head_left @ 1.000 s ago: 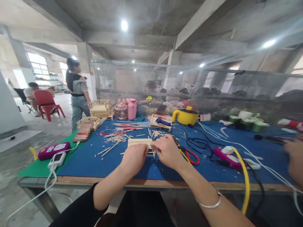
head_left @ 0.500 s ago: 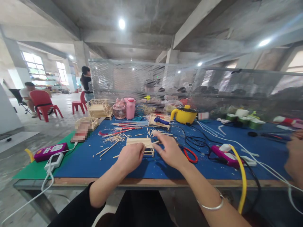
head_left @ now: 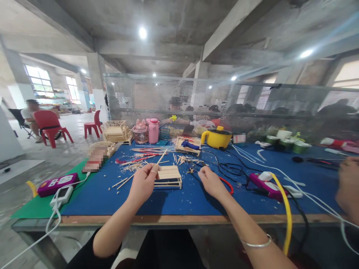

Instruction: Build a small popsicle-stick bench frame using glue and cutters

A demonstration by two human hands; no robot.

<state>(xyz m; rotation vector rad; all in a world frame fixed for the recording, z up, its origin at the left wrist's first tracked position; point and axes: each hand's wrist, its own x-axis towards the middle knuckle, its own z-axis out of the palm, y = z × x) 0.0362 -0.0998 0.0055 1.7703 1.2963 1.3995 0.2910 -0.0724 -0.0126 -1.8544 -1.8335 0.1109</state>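
Note:
My left hand (head_left: 143, 184) pinches a thin wooden stick (head_left: 162, 157), which points up and to the right. Just right of that hand stands a small slatted wooden frame (head_left: 169, 172), made of similar sticks, on the blue mat. My right hand (head_left: 212, 182), fingers curled together, is low over the mat to the right of the frame. Beside and partly under it lies a cutting tool with a red looped handle (head_left: 230, 185); its dark end shows past my fingertips. Whether my fingers grip this tool is hidden.
Loose sticks (head_left: 182, 159) and shavings litter the blue mat (head_left: 112, 201). Behind are a blue-handled tool (head_left: 190, 145), a yellow pot (head_left: 218, 138), a pink bottle (head_left: 153, 130) and wooden frames (head_left: 115, 130). Cables and a purple power strip (head_left: 265, 185) lie right, near another person's hand (head_left: 347, 183).
My hands have moved apart. The left has drawn back leftwards and tilts the stick up; the right has left the frame, lowered to the red-handled tool, and curled its fingers.

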